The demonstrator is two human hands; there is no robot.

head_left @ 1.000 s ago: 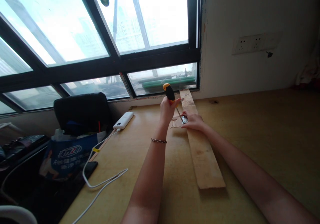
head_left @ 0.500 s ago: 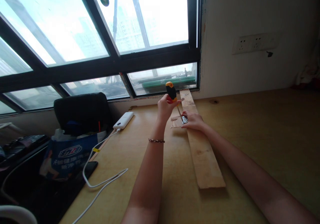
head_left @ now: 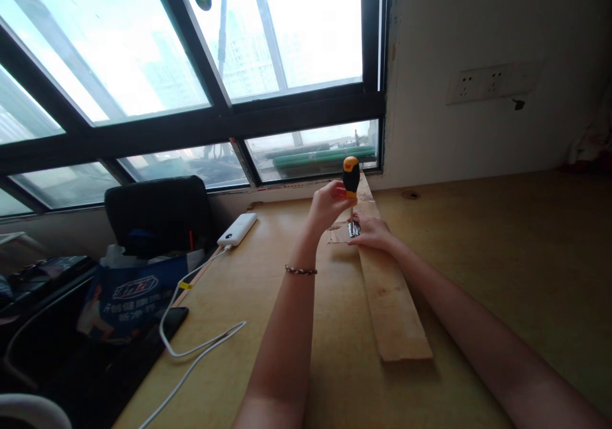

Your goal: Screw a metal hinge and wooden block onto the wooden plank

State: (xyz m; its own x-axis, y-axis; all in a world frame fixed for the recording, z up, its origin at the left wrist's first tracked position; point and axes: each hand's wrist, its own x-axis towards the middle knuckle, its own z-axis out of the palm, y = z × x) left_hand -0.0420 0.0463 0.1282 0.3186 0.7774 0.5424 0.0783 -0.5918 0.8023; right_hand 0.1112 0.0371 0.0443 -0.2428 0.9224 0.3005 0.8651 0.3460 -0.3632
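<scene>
My left hand [head_left: 331, 204] is closed around the lower handle of a black and yellow screwdriver [head_left: 351, 177], which stands nearly upright. Its tip meets a small shiny metal piece [head_left: 354, 229], perhaps a hinge, though its exact kind is too small to make out. Fingers of my right hand [head_left: 374, 231] pinch that metal piece from the right. Both are over a long wooden board [head_left: 394, 308] lying lengthwise on the table. A short wooden piece [head_left: 338, 232] sticks out from the board's left side.
The wooden table [head_left: 478, 257] reaches to the wall and window. On its left edge lies a white power bank [head_left: 238, 229] with a white cable [head_left: 205, 350]. A black chair [head_left: 155, 215] holding a blue bag [head_left: 136, 295] stands left. Wall sockets [head_left: 495, 81] are at upper right.
My left hand has shifted slightly right, and the screwdriver has gone from leaning left to nearly upright. My right hand stays at the metal piece.
</scene>
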